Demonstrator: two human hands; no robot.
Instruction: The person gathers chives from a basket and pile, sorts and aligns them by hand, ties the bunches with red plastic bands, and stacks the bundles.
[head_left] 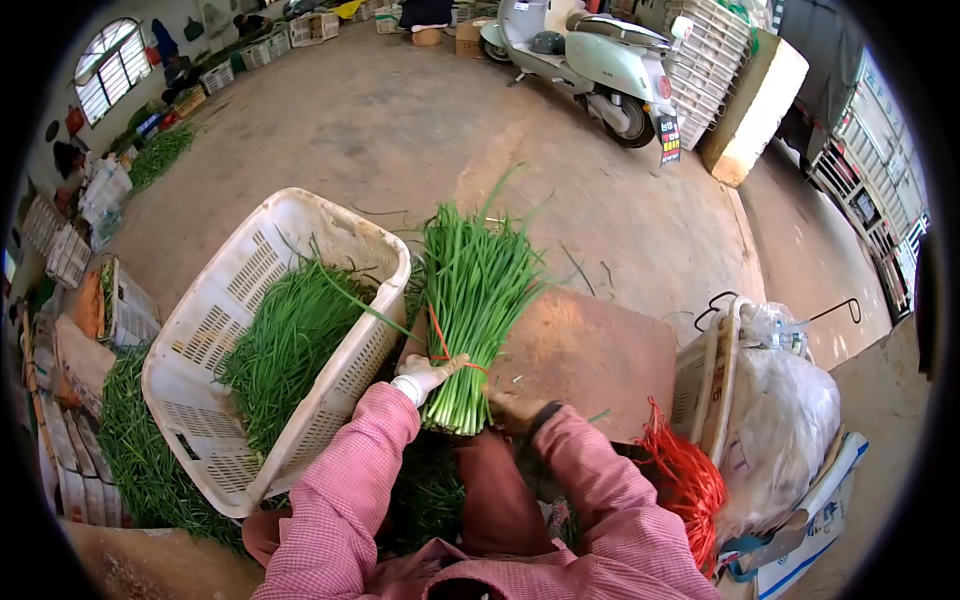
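Note:
A thick bundle of long green stems (pixel 475 290) stands over the near left part of a brown board, its pale cut ends toward me. A red tie (pixel 440 340) runs around its lower part, one strand slanting up the left side. My left hand (pixel 428 376), in a pale glove, is closed on the bundle's left side at the tie. My right hand (pixel 514 408) is at the lower right of the bundle, close to the cut ends; its fingers are blurred and partly hidden by the stems.
A white crate (pixel 285 197) with loose green stems (pixel 290 335) stands at left. The brown board (pixel 600 350) lies ahead. At right are red strings (pixel 688 480) and a crate with clear plastic (pixel 785 410). A scooter (pixel 600 60) and stacked crates (pixel 705 65) stand farther back.

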